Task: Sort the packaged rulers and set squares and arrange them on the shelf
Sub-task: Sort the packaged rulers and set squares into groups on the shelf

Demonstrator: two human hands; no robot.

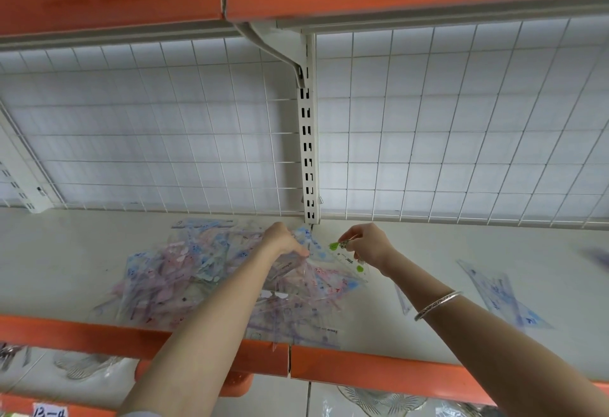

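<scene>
Sorting: pinching a green packet [346,253] in right grip [369,246] beside the pile [197,271]; hold of left grip [283,241] unclear. Next, likely laying it with sorted packets [507,298] right of the pile.

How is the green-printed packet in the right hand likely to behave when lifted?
Probably light: the right hand holds the green-printed packet by a pinch. Its glossy sleeve looks slippery; the pile may shift.

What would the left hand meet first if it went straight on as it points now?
Probably the blue packets at the back of the pile, just ahead of the left hand; behind them stands the slotted upright. Depth is unclear.
</scene>
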